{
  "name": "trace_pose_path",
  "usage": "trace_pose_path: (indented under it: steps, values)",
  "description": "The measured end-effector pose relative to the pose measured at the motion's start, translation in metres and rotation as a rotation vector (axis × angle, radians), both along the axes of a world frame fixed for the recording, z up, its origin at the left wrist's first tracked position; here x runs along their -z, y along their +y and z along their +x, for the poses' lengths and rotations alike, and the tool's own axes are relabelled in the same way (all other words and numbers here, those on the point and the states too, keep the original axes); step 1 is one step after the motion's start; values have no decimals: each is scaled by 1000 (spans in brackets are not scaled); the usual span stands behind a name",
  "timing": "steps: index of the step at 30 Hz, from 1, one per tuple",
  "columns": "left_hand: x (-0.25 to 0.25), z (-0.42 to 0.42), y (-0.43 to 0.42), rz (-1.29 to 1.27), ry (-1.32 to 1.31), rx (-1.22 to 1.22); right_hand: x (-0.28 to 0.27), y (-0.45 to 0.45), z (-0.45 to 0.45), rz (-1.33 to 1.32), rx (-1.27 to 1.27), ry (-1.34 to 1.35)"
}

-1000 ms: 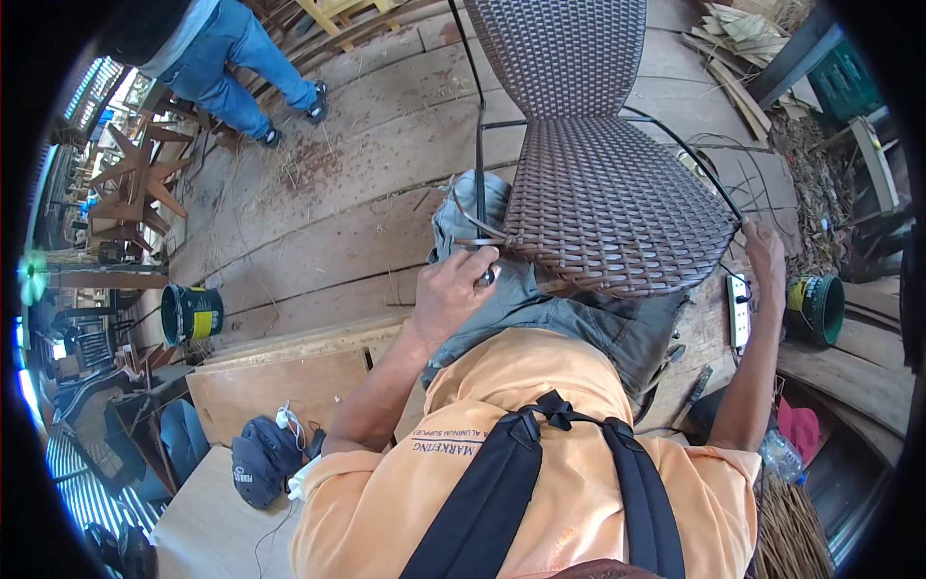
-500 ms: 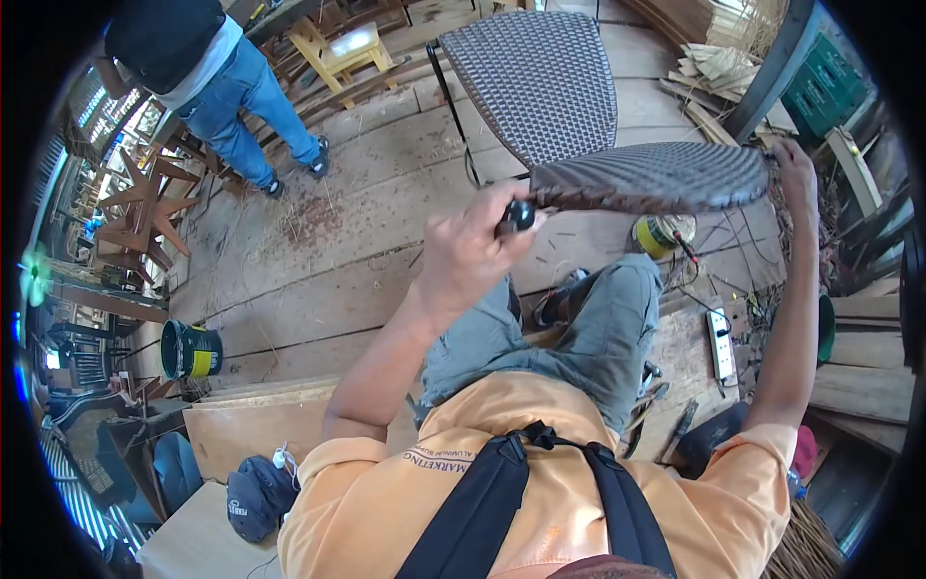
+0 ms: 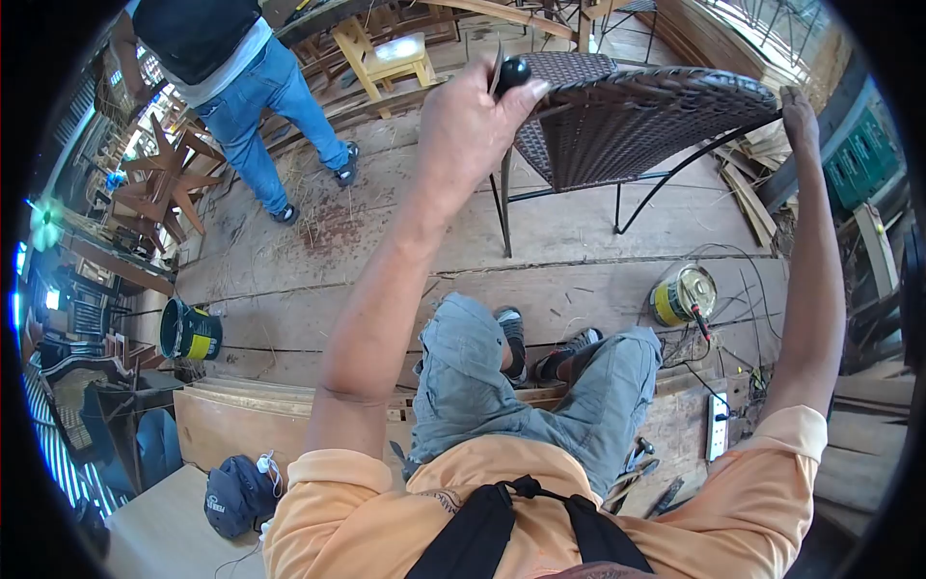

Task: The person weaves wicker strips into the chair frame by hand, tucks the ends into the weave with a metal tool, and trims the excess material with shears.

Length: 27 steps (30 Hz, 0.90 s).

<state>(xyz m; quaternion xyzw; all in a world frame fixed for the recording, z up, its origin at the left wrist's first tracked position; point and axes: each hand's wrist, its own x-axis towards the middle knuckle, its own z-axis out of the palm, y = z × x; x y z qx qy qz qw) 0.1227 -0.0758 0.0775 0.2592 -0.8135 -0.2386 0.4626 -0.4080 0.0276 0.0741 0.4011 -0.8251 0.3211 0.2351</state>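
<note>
A dark brown woven wicker chair (image 3: 641,125) with thin black metal legs stands in front of me, its woven rim facing me. My left hand (image 3: 470,121) is closed around a tool with a rounded black handle (image 3: 514,71); a thin blade-like piece shows beside it, but its exact kind is hidden. That same hand is against the chair's left corner, and I cannot tell how firmly it grips there. At the opposite corner, my right hand (image 3: 799,118) has its fingers wrapped on the chair's edge.
A tub (image 3: 683,294) with a red-tipped tool and cables stands on the plank floor, near a white power strip (image 3: 717,427). Another bucket (image 3: 191,330) is at left. A person in jeans (image 3: 270,106) stands at upper left beside a wooden star (image 3: 164,183). A cap (image 3: 238,496) lies lower left.
Both hands have moved forward, away from my body, with the chair. The chair has turned and tilted, so its legs and the underside of its weave now show. My legs are further uncovered.
</note>
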Motion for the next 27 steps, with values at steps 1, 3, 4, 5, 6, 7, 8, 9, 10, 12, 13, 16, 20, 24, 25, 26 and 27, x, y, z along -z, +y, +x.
trace_pose_path:
  steps: [1,3,4,5,6,7,8,9,10,12,13,16,20,24,25,26,27]
  values:
    - [-1,-1,-8,-13,4,2,-1,-5,5,-44,2,0]
    - [-5,-4,-24,-51,-40,-19,3,-12,10,-144,-80,-43]
    - [-6,-6,-37,-83,-51,-33,3,-13,17,-176,-125,-20]
    - [-9,-7,-44,-118,-62,-48,2,-19,23,-211,-173,2]
    - [-31,-6,-31,-5,-82,-51,6,-27,26,-246,-167,62]
    - [-32,-7,-38,2,-68,-33,12,-31,37,-294,-151,73]
    - [-33,-9,-50,10,-54,-13,23,-33,51,-342,-133,84]
    - [-34,-11,-56,19,-39,10,33,-32,71,-390,-111,97]
    - [-39,-13,-57,101,-43,-19,47,-24,107,-417,-116,35]
    - [-40,-18,-75,37,-62,-61,99,-28,147,-535,-161,-156]
    - [-41,-20,-83,1,-74,-82,125,-26,168,-493,-240,-168]
    - [-40,-18,-89,-32,-96,-41,192,-20,222,-304,-421,-523]
    - [-37,-16,-76,-66,-42,-33,196,-30,292,-207,-566,-773]
    - [-22,-17,-79,-106,-51,-211,139,-51,330,-189,-653,-476]
    - [-25,-8,-54,-43,-80,-254,129,-53,336,-207,-677,-476]
    - [-26,-3,-40,18,-111,-293,121,-55,342,-227,-697,-477]
    - [-17,-4,-41,-92,-83,-308,111,-57,348,-250,-719,-476]
